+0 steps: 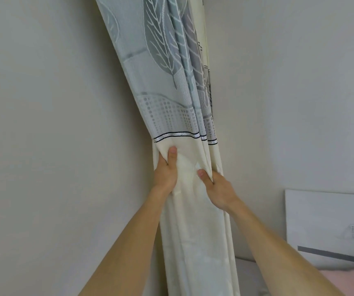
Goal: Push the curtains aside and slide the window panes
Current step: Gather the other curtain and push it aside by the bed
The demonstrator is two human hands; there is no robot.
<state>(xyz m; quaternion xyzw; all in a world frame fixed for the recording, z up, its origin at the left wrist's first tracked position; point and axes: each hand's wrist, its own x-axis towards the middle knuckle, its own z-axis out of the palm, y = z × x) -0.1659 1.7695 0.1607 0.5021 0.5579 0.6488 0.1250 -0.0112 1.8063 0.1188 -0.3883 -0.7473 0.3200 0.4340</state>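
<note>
Curtain (184, 116) bunched in both hands' grip

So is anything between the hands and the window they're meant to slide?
Yes, the curtain itself. Both the left hand and the right hand grip its cream lower part, and the bunched fabric hangs in front of them. No window pane shows in this view, so its place behind the fabric can't be told.

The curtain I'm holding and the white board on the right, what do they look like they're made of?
The curtain looks like woven fabric: it folds softly and bunches under the left hand and right hand, with a slight sheen. The white board looks like smooth painted or laminated panel, flat and hard-edged; which one is unclear.
</note>
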